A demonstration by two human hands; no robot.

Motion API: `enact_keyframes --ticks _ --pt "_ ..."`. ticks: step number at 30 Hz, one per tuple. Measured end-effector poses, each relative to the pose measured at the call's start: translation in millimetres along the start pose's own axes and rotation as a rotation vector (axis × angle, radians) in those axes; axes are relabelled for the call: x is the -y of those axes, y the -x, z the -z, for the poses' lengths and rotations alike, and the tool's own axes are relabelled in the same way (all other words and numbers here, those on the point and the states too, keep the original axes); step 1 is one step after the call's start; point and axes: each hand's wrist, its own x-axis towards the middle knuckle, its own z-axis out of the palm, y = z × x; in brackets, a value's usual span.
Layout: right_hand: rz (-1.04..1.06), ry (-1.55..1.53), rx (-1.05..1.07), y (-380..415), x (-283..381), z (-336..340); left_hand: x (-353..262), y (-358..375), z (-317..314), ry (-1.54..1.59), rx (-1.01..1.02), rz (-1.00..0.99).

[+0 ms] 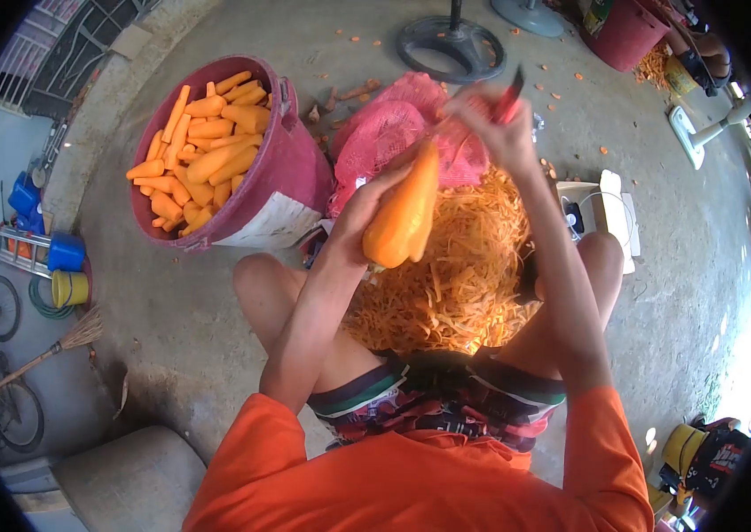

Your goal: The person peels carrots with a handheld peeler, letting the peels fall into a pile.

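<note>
My left hand (366,208) is closed around a large peeled carrot (406,213), its thick end toward me and its narrow end pointing away. Past that narrow end, my right hand (501,129) grips a red-handled peeler (511,99); motion blurs the hand, and the peeler's working end is hidden. Beneath both hands, between my legs, lies a big heap of carrot peelings (446,275). A pink mesh sack (384,142) slumps on the floor just behind the heap.
To the left, a tilted maroon tub (291,168) is full of peeled carrots (207,142). A black round stand base (451,49) sits ahead, with peel scraps around it. An open cardboard box (606,213) lies by my right knee. Another person (703,53) is at the far right.
</note>
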Motion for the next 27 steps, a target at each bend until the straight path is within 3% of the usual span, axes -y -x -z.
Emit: enact_keyframes --ticks 2,4,6,7,8,9,10,11,13,15,16,18,20,22,24,26,27 --pt "-0.038 0.128 -0.23 -12 7 18 2 -2 10 0.1 0.075 0.031" --pt "-0.093 -0.019 -0.186 7 30 -7 4 -8 23 0.252 0.158 0.09" --pt "0.454 0.304 0.22 18 63 -35 10 -10 25 0.091 0.181 -0.157" --pt "0.456 0.3 0.213 16 50 -36 11 -4 2 -0.106 -0.129 -0.238" --pt "0.323 0.076 0.11 15 25 -37 9 -4 6 -0.11 -0.139 -0.227" --pt "0.176 -0.149 0.011 15 6 -34 8 -6 14 0.102 0.034 -0.033" --pt "0.051 -0.149 -0.1 7 -5 -18 9 -7 22 0.325 0.202 0.157" --pt "-0.068 -0.143 -0.208 -1 -18 5 6 -8 24 0.164 0.137 0.082" --pt "-0.015 0.138 -0.37 -11 -46 28 1 -13 15 0.252 0.07 0.026" --pt "-0.045 0.168 -0.401 -4 -53 32 10 -8 12 0.388 -0.128 -0.032" --pt "-0.058 0.212 -0.422 -3 -48 36 19 -6 11 0.391 -0.122 -0.024" --pt "-0.089 0.291 -0.374 -1 -46 42 34 -3 17 0.27 -0.375 0.046" --pt "-0.133 0.365 -0.296 -1 -44 44 38 -10 44 0.068 -0.34 0.1" --pt "-0.117 0.307 -0.282 -4 -38 43 32 -17 39 -0.768 -0.311 -0.286" --pt "-0.109 0.47 -0.239 0 -26 49 8 -17 48 -1.286 -0.437 -0.568" --pt "-0.163 0.466 -0.208 4 -23 48 -29 8 1 -0.873 -0.298 -0.682" --pt "-0.148 0.407 -0.155 7 -20 44 -31 7 7 -0.877 -0.31 -0.695"
